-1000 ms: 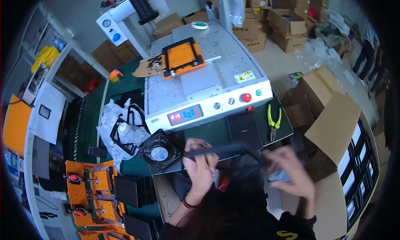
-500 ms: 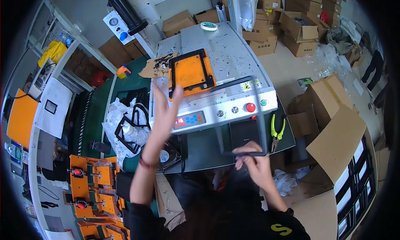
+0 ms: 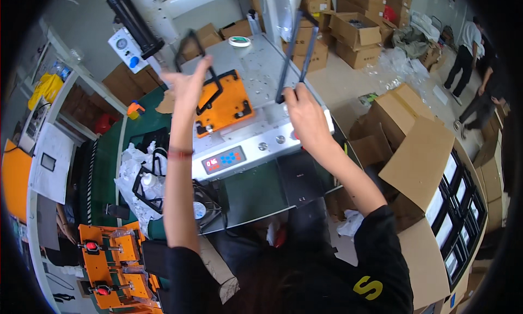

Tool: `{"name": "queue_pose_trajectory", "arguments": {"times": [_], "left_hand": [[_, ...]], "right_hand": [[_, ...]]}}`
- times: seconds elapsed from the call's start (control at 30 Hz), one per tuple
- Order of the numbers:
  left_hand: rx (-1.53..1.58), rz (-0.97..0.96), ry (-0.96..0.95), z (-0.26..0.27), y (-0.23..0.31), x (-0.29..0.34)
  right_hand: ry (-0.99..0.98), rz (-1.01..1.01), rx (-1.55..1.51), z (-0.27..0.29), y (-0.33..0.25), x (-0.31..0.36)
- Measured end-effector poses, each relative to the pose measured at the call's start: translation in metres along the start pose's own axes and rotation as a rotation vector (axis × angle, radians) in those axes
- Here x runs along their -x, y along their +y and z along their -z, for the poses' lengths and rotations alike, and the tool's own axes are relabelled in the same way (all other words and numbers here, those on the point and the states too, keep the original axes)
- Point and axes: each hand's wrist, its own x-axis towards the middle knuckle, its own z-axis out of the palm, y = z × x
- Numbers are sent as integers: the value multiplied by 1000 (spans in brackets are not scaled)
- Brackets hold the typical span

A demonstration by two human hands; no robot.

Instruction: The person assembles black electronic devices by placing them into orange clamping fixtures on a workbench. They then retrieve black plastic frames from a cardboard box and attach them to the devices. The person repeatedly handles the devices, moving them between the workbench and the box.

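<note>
My right hand (image 3: 308, 115) is closed on the lower end of a thin black rectangular frame (image 3: 282, 69), held upright above the machine's right side. Over the machine's far left, my left hand (image 3: 188, 90) grips a second black rectangular frame (image 3: 217, 82), with the fingers partly hidden and blurred. That frame is tilted up above an orange fixture plate (image 3: 233, 99) with small black blocks on it. The plate lies on the grey metal top of the machine (image 3: 261, 69), whose front panel has a small display and knobs.
A white tape roll (image 3: 239, 41) lies on the machine top. Plastic wrap with black frames (image 3: 147, 183) is on the green table at left. Orange clamp fixtures (image 3: 111, 259) stand lower left. An open carton (image 3: 417, 156) and a box of black frames (image 3: 457, 216) stand right. Two people are far right.
My right hand has raised its frame from the table's front edge to above the machine. My left hand has reached forward, and the frame on the orange plate is now lifted off it.
</note>
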Motion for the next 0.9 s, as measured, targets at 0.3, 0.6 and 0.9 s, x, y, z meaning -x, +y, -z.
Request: {"name": "queue_pose_trajectory", "arguments": {"times": [0.3,0.6,0.9], "left_hand": [[143,-297,283,176,19,188],[92,-12,317,233,-22,238],[195,6,169,196,-8,232]], "right_hand": [[-326,318,125,-71,-83,-53],[-417,339,-115,-99,-72,-71],[-407,239,-341,-74,-53,-64]]}}
